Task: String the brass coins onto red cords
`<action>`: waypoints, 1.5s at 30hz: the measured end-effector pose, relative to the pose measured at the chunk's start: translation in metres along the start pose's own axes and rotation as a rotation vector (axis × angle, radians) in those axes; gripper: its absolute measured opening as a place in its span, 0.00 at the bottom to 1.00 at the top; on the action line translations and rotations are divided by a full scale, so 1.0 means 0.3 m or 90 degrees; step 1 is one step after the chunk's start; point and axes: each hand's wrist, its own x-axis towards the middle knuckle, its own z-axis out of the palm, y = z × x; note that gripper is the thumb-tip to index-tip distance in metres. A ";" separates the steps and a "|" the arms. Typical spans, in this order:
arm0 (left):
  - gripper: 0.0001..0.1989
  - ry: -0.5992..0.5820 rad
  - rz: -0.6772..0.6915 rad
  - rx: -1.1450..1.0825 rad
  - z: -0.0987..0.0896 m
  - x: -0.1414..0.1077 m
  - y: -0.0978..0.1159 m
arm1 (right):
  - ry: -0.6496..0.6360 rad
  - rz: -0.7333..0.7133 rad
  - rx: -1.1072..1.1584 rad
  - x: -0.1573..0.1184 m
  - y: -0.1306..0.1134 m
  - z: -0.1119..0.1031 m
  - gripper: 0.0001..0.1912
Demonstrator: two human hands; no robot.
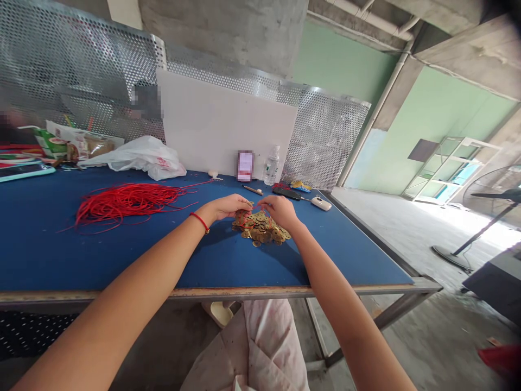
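Observation:
A heap of brass-coloured coins with holes point(262, 231) lies on the blue tabletop in front of me. Above its far left side, my left hand point(231, 206) is closed in a pinch, a red cord bracelet at its wrist. Opposite it, my right hand point(280, 210) pinches too, close to the left fingertips. A thin red cord point(255, 206) runs between the two sets of fingers, and more red cord hangs down over the coins. Coins show right under the left fingers; whether any is held there I cannot tell.
A bundle of red cords point(126, 205) lies to the left, before a white plastic bag point(144, 155). Behind the coins stand a phone point(245, 165) and a clear bottle point(271, 166). A pen point(253, 190) and a whitish key fob point(321, 203) lie nearby.

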 end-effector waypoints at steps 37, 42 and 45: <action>0.20 0.077 0.116 -0.091 0.017 0.017 0.002 | 0.038 0.132 0.678 0.037 0.015 0.102 0.14; 0.22 0.087 0.112 -0.095 0.021 0.014 0.004 | 0.035 0.125 0.686 0.036 0.019 0.107 0.13; 0.21 0.091 0.109 -0.084 0.015 0.019 -0.002 | 0.058 0.132 0.598 0.036 0.018 0.102 0.11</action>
